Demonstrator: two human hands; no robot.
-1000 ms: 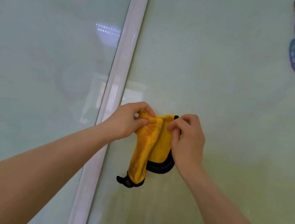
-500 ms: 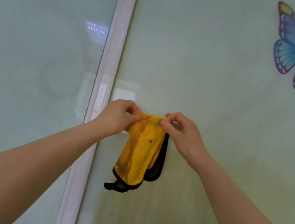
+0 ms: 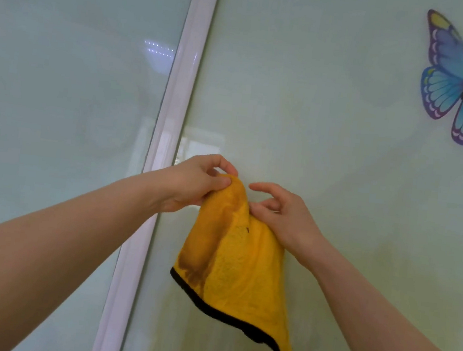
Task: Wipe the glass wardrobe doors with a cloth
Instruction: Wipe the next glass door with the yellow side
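Centre of frame: left hand (image 3: 192,183) pinches the top corner of the soft, light cloth (image 3: 238,265); right hand (image 3: 281,212), fingers loosely curled, touches its edge. Best gripped bunched, against the glass door (image 3: 331,123).

Cloth (image 3: 238,265): bright yellow-orange, thin black trim along the lower edge, a darker brownish-orange patch down its left fold, one tiny black fleck near the top. Right glass door (image 3: 330,134): pale milky green, yellower toward the bottom. Left glass door (image 3: 67,84): cooler grey-green, with white dotted light reflections. Frame strip (image 3: 174,105): pale lilac-white. Butterfly sticker (image 3: 462,86): blue wings, purple scalloped edges, yellow tip, dark body.
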